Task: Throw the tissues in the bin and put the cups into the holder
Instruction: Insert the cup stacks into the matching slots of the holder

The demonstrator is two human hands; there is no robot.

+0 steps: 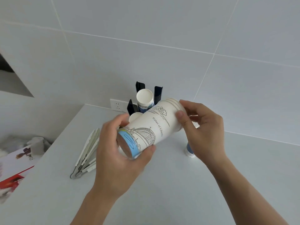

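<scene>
A nested stack of white paper cups [151, 127] with line drawings and a blue band lies tilted above the white table [162, 184]. My left hand [120, 153] wraps the blue-banded bottom end. My right hand [201, 127] pinches the rim end. Behind the stack stands the black cup holder [158, 94] with upturned cups [145, 98] in it. Another cup [190, 150] lies on the table, partly hidden under my right hand. Crumpled tissues [37, 143] sit in the bin at the left, below the table edge.
A folded white fan [87, 151] lies on the table left of my hands. A wall socket [117, 105] sits on the tiled wall behind the holder. Red and white packaging [14, 176] lies at the lower left, beside the table's left edge.
</scene>
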